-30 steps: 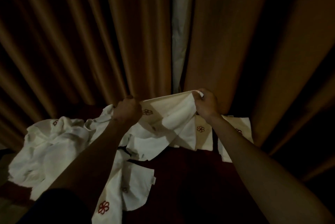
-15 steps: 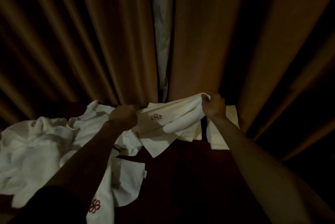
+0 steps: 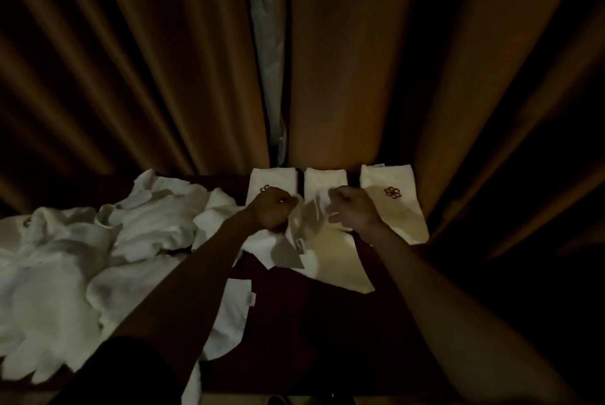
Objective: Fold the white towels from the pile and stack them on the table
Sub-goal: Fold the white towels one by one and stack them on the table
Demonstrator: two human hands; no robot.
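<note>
A white towel [image 3: 330,254] hangs slack between my hands above the dark red table [image 3: 314,322], its lower part draped on the tabletop. My left hand [image 3: 270,209] grips one upper corner and my right hand [image 3: 352,211] grips the other, fists close together. Behind them, along the table's far edge, lie three folded towels: left [image 3: 262,180], middle [image 3: 325,178] and right [image 3: 396,205], some with a dark flower emblem. The crumpled pile of white towels [image 3: 82,257] fills the left of the table.
Brown pleated curtains [image 3: 353,60] hang right behind the table's far edge, with a pale gap [image 3: 266,44] between them. One loose towel [image 3: 229,316] spills toward the near edge under my left forearm. The scene is dim.
My hands have come close together and lowered, so the stretched towel has gone slack and droops onto the table. The view has tilted down, showing three folded towels behind.
</note>
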